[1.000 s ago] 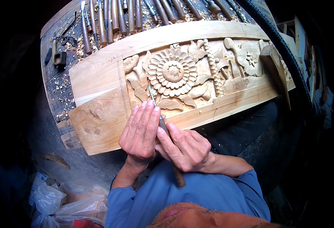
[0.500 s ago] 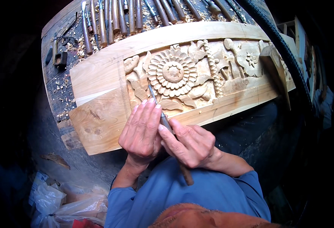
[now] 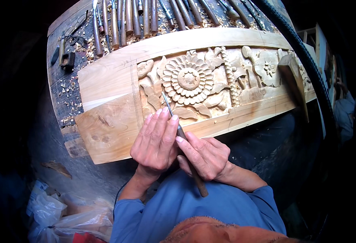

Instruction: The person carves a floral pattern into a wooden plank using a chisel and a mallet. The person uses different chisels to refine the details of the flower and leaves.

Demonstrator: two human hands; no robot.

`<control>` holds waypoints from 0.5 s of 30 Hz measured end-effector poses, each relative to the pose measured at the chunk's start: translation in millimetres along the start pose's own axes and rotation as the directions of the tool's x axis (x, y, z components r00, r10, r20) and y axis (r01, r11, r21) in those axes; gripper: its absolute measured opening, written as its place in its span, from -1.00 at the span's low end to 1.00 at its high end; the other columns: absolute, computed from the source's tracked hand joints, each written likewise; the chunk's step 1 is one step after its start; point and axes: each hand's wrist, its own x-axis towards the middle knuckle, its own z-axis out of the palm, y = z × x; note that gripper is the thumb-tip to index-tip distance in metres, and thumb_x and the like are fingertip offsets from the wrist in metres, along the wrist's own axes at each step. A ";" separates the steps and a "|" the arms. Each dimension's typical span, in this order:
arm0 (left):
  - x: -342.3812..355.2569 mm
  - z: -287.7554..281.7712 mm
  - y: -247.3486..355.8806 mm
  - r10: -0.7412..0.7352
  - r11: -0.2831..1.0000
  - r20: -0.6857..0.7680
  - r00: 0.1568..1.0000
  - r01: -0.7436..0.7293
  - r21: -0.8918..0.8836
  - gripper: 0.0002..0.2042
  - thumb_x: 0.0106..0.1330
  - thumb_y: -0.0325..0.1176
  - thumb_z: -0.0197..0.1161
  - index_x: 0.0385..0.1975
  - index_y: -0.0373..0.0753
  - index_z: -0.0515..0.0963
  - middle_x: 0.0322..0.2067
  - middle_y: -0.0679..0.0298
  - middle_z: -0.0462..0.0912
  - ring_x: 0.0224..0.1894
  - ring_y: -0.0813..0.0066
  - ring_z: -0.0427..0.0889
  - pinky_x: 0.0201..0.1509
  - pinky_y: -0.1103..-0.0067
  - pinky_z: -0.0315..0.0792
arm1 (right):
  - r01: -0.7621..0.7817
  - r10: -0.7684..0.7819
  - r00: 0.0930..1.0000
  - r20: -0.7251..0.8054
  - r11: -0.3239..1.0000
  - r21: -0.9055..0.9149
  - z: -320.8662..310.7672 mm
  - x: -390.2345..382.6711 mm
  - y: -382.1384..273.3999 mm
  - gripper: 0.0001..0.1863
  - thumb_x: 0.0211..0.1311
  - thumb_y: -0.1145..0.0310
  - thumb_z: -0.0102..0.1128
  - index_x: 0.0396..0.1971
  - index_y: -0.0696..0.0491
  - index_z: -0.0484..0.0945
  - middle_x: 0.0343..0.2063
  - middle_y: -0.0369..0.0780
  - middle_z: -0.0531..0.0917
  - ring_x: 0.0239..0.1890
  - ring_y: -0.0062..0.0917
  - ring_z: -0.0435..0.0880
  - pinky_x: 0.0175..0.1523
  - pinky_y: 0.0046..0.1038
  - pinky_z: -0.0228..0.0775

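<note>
A thin carving chisel (image 3: 199, 185) with a dark wooden handle is held in both hands. My right hand (image 3: 207, 158) is wrapped around the handle, its end sticking out toward my blue shirt. My left hand (image 3: 155, 139) lies over the slim metal shank, fingers together and bent onto it, partly hiding it. The blade's tip points at the lower left edge of a round carved flower (image 3: 189, 78), beside carved leaves. This relief is cut into a long pale wooden board (image 3: 109, 83) with a curved upper edge. Whether the tip touches the wood is hard to tell.
Several wood-handled chisels (image 3: 137, 20) lie along the back of the workbench (image 3: 58, 95) among shavings. A wooden clamp-like bar (image 3: 293, 81) rests across the board's right part. A dark cable (image 3: 299, 44) crosses the upper right. Plastic bags (image 3: 72, 220) lie at lower left.
The chisel and both hands have shifted slightly right in view, as has the whole board. The tip now sits a bit off from the petal edge. Both hands keep their hold.
</note>
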 end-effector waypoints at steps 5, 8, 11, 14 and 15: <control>-3.9 16.8 -10.5 0.052 0.999 -0.112 0.992 -0.052 -0.001 -0.69 0.41 -0.44 0.32 0.12 -0.30 0.74 0.08 -0.03 0.79 0.10 0.06 0.81 0.26 0.25 0.66 | -0.035 0.036 0.999 -0.003 0.998 0.045 -0.1 4.3 0.1 -0.50 0.25 0.35 0.48 0.12 0.32 0.66 -0.16 0.08 0.80 -0.41 -0.36 0.82 -0.30 -0.46 0.64; -2.8 16.8 -9.9 0.033 0.999 -0.119 0.992 -0.035 -0.007 -0.68 0.39 -0.45 0.33 0.12 -0.29 0.74 0.08 -0.02 0.79 0.10 0.07 0.81 0.26 0.25 0.66 | -0.065 0.065 0.998 -0.004 0.996 0.058 0.4 8.3 -0.7 -0.49 0.23 0.37 0.49 0.12 0.32 0.66 -0.16 0.09 0.80 -0.39 -0.35 0.83 -0.29 -0.45 0.65; -2.3 18.0 -9.9 0.027 1.000 -0.128 0.991 -0.029 -0.011 -0.68 0.39 -0.45 0.33 0.12 -0.29 0.74 0.08 -0.01 0.79 0.09 0.08 0.82 0.25 0.26 0.66 | -0.066 0.067 0.998 -0.016 0.996 0.054 1.6 9.4 -0.6 -0.49 0.22 0.39 0.50 0.12 0.33 0.66 -0.17 0.10 0.81 -0.37 -0.34 0.84 -0.29 -0.44 0.66; 7.2 6.6 -0.1 -0.052 0.997 -0.071 0.996 0.048 -0.054 -0.67 0.40 -0.44 0.32 0.13 -0.28 0.74 0.08 0.00 0.79 0.10 0.08 0.82 0.26 0.26 0.66 | -0.066 0.068 0.997 -0.029 0.996 0.061 4.1 6.5 0.0 -0.50 0.22 0.40 0.49 0.12 0.33 0.67 -0.18 0.11 0.81 -0.38 -0.34 0.84 -0.28 -0.44 0.66; 9.7 1.2 3.6 -0.091 0.993 -0.039 0.995 0.088 -0.072 -0.67 0.41 -0.44 0.31 0.14 -0.28 0.74 0.08 0.00 0.79 0.10 0.08 0.81 0.26 0.26 0.66 | -0.066 0.068 0.997 -0.032 0.996 0.066 4.6 5.9 -0.1 -0.51 0.22 0.40 0.49 0.11 0.33 0.67 -0.18 0.12 0.80 -0.38 -0.34 0.84 -0.28 -0.44 0.67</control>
